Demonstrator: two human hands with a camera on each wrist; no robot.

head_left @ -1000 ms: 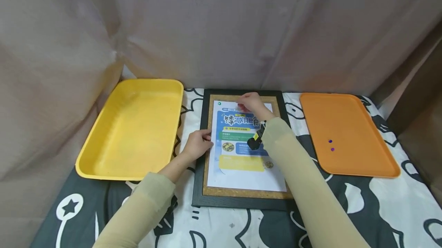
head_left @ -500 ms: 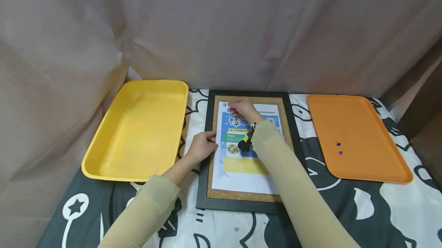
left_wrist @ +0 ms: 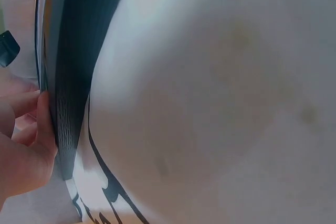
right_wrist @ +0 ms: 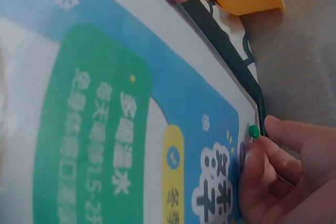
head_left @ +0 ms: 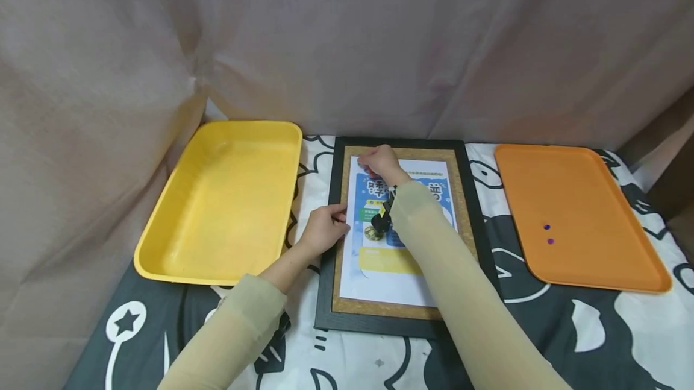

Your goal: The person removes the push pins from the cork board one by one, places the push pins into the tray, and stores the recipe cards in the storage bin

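In the head view, a printed poster (head_left: 390,278) lies on a cork board (head_left: 379,307) in a black frame (head_left: 379,323). My right hand (head_left: 383,162) is at the poster's top left corner, its fingertips pinching a green push pin (right_wrist: 254,131) in the right wrist view. At the poster's left edge, my left hand (head_left: 324,228) touches the paper with thumb and finger extended across the frame. The left wrist view shows this hand (left_wrist: 29,145) with its fingertips at the paper's edge. My right forearm covers part of the poster's right side.
To the left is a deep yellow tray (head_left: 217,209). An orange tray (head_left: 585,197) on the right carries a blue pin (head_left: 547,227) and a purple pin (head_left: 550,241). A patterned cloth (head_left: 336,360) covers the table, and a grey curtain (head_left: 352,46) hangs behind.
My right hand has moved left along the poster's top to the green pin in the corner. The left hand stays at the left edge. The head view has shifted slightly.
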